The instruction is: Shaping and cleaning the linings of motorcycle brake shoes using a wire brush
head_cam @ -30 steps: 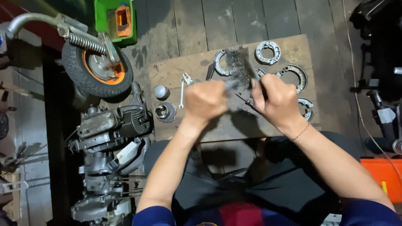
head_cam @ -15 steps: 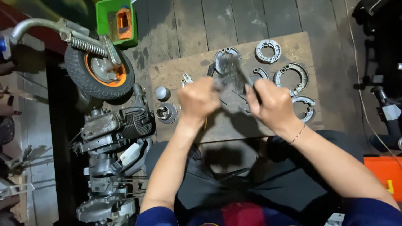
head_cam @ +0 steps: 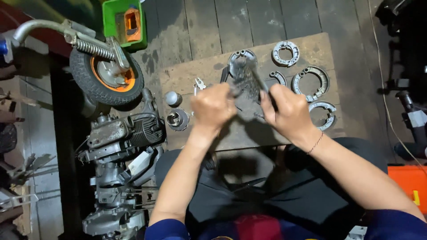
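My left hand [head_cam: 213, 106] and my right hand [head_cam: 288, 112] both grip a dark, blurred metal part [head_cam: 247, 81] held between them above a wooden board [head_cam: 187, 80]. The part looks like a round, toothed or ribbed piece; its exact shape is smeared by motion. A curved brake shoe [head_cam: 235, 59] lies on the board just behind it. My right wrist wears a thin cord bracelet [head_cam: 315, 143].
Several grey brake shoes [head_cam: 311, 82] lie on the board's right half, pliers [head_cam: 198, 84] and two small round metal pieces [head_cam: 177, 119] at its left. A small engine [head_cam: 120, 138] and an orange-rimmed wheel [head_cam: 106, 76] stand at left, a green box [head_cam: 124, 20] behind.
Both hands have shifted a little while holding the dark part, which stays blurred from motion. The view has tilted slightly, so the board sits lower in the frame.
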